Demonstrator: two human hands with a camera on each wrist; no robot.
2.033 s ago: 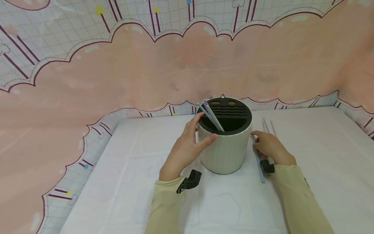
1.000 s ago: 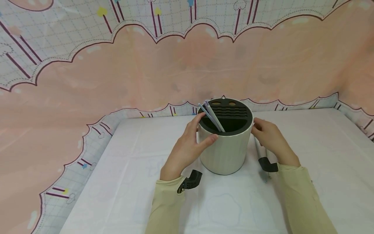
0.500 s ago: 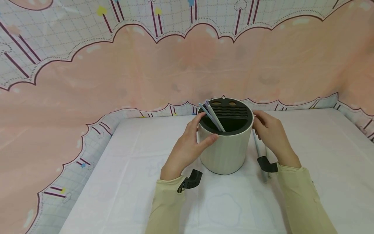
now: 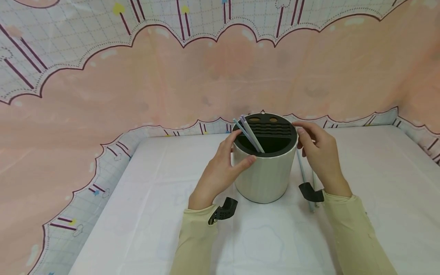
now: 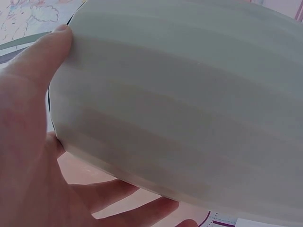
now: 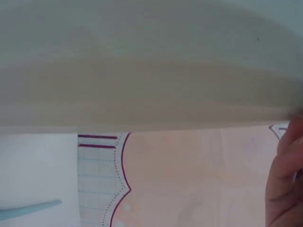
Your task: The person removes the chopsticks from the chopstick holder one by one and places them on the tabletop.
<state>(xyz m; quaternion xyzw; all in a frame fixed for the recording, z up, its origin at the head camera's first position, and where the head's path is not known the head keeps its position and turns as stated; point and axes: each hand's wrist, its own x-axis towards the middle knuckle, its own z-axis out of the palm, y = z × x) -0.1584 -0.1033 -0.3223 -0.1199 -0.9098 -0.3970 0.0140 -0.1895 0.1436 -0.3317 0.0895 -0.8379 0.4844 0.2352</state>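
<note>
A cream cylindrical holder [image 4: 262,179] with a black slotted top [image 4: 269,130] stands upright on the white table. Two slim pale blue and lilac sticks [image 4: 252,135] lean in its large front opening. My left hand [image 4: 218,173] grips the holder's left side near the rim, thumb in front and fingers behind. On the other side, my right hand [image 4: 321,154] touches the rim with its fingertips, fingers loosely bent. Below that hand, a pale blue stick [image 4: 301,166] lies on the table, partly hidden by the wrist strap; its end [image 6: 33,209] shows in the right wrist view.
White cloth covers the table [image 4: 165,229]. A peach curtain with a scalloped, patterned border [image 4: 206,84] hangs behind and along the left. Another thin pale stick [image 4: 313,179] lies under the right wrist, mostly hidden. Black straps [image 4: 225,210] sit at both wrists.
My right hand has risen from the blue stick on the table to the holder's right rim, then slid farther back along it. The left hand and the holder have stayed put.
</note>
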